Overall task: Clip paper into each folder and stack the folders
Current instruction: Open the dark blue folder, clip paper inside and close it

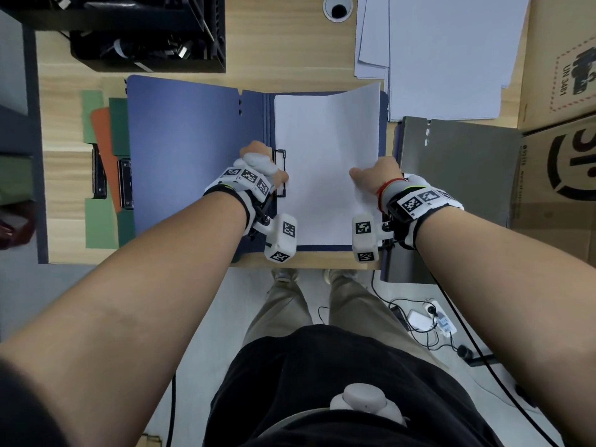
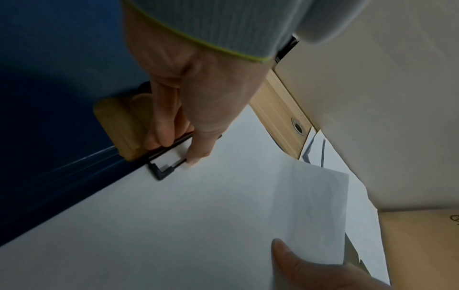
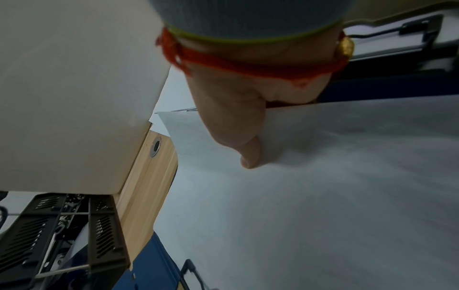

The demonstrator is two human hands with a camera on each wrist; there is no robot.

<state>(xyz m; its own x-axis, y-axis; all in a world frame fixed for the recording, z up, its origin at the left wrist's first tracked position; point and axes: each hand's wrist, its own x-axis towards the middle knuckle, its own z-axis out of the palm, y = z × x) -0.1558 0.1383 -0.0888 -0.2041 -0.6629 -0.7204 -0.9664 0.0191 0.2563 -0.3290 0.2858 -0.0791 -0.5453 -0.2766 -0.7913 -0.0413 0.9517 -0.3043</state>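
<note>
A blue folder [image 1: 187, 150] lies open on the desk, with a white sheet of paper [image 1: 325, 162] on its right half. My left hand [image 1: 264, 169] grips the black clip [image 1: 280, 156] at the spine. In the left wrist view its fingers [image 2: 168, 121] curl round the clip's lever and the clip's wire frame [image 2: 161, 172] lies over the paper's left edge [image 2: 198, 215]. My right hand [image 1: 374, 175] pinches the paper's right edge, thumb [image 3: 248, 153] on top, and that edge is lifted a little. The fingers under the sheet are hidden.
A closed grey folder [image 1: 458, 169] lies right of the blue one, and a loose paper stack [image 1: 451, 53] sits behind it. Green and orange folders [image 1: 96, 221] are piled at the left. A black tray [image 1: 145, 33] stands at the back left, cardboard boxes [image 1: 558, 162] at the right.
</note>
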